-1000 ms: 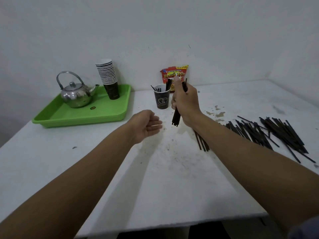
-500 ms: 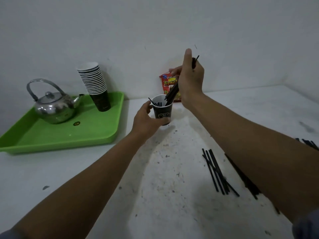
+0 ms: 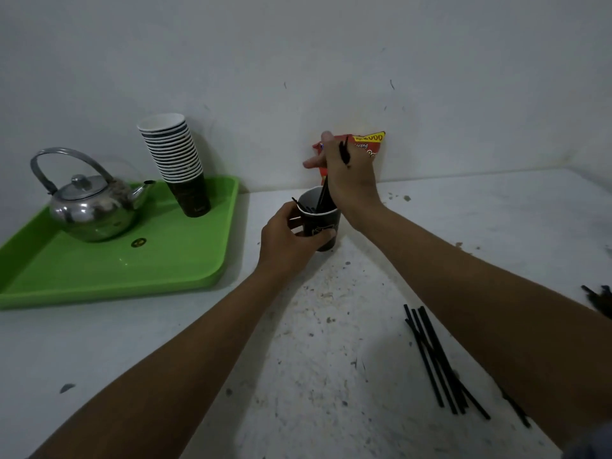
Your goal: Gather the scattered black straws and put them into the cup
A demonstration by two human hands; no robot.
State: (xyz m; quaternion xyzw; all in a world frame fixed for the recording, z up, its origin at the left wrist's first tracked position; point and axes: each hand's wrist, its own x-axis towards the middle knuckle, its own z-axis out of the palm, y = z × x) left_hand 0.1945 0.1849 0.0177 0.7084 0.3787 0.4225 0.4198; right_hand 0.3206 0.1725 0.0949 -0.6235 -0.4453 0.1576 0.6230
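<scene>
A black paper cup (image 3: 326,223) stands on the white table near the back wall, with a few black straws leaning inside it. My left hand (image 3: 288,241) grips the cup from its left side. Above the cup, my right hand (image 3: 351,175) holds a bundle of black straws (image 3: 324,193) whose lower ends are down inside the cup. Several loose black straws (image 3: 433,356) lie on the table to the right, partly under my right forearm. More straw ends (image 3: 599,298) show at the right edge.
A green tray (image 3: 132,270) at the left carries a steel kettle (image 3: 89,207) and a stack of paper cups (image 3: 178,160). A red snack packet (image 3: 371,150) leans on the wall behind my right hand. The white table (image 3: 298,376) is speckled with crumbs.
My right hand has come down, lowering the bundle of straws into the cup. My left hand went from open above the table to gripping the cup.
</scene>
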